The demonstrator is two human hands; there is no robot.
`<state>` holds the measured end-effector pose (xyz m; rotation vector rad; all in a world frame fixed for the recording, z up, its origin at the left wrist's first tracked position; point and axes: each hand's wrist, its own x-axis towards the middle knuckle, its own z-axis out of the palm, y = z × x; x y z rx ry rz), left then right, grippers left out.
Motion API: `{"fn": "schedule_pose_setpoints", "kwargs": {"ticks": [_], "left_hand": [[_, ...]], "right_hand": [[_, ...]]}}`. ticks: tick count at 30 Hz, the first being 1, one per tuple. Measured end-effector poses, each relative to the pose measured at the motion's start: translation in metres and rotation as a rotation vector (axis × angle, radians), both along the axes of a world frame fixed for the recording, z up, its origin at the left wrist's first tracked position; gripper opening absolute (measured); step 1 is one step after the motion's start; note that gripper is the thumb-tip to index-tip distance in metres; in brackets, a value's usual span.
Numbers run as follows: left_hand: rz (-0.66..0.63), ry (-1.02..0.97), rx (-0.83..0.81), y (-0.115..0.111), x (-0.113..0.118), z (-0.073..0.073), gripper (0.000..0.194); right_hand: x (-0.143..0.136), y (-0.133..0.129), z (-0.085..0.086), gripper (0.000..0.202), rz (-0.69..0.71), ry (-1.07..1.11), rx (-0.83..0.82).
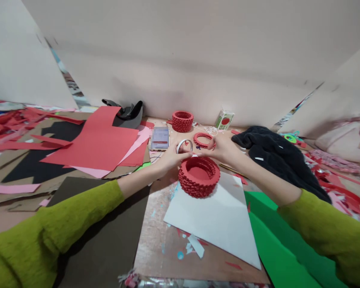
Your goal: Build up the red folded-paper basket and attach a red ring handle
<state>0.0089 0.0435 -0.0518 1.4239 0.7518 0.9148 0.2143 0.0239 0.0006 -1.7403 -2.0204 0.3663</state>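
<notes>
A round red paper basket (199, 176), built of stacked folded pieces, stands on a white sheet (219, 218). My left hand (171, 157) and my right hand (220, 147) meet just behind its far rim, fingertips pinched together on a small red piece there. A roll of white tape (184, 145) lies right behind my left fingers. A flat red paper ring (203, 140) sits beyond my right hand. A smaller red woven basket (183, 121) stands farther back by the wall.
Red and pink paper sheets (99, 144) lie at left with a phone (160, 138) beside them and a black tape dispenser (127, 114) behind. A dark cloth (273, 154) lies at right, green paper (276, 240) at front right, a small green carton (224, 119) by the wall.
</notes>
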Motion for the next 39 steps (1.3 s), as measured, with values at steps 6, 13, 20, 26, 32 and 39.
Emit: {"fn": "schedule_pose_setpoints", "kwargs": {"ticks": [6, 13, 20, 26, 32, 39], "left_hand": [[0.025, -0.022, -0.023, -0.005, -0.001, 0.004, 0.033], [0.052, 0.010, -0.035, -0.004, 0.000, 0.008, 0.035], [0.041, -0.002, -0.008, 0.001, 0.002, -0.002, 0.035], [-0.022, -0.169, -0.025, 0.019, -0.002, -0.004, 0.018], [-0.062, -0.177, 0.210, 0.016, -0.010, 0.018, 0.018], [-0.209, -0.213, 0.319, -0.004, -0.005, 0.031, 0.027]], "right_hand": [[0.013, 0.003, -0.006, 0.038, 0.004, 0.407, -0.194], [-0.021, 0.001, -0.026, 0.023, -0.040, 0.770, -0.441], [-0.010, 0.005, -0.026, 0.012, -0.080, 1.012, -0.723], [-0.011, 0.002, -0.020, 0.015, -0.091, 1.046, -0.524], [-0.022, -0.005, 0.000, 0.017, 0.169, 0.664, 0.331], [-0.035, -0.022, 0.006, 0.025, 0.363, 0.307, 0.741]]}}
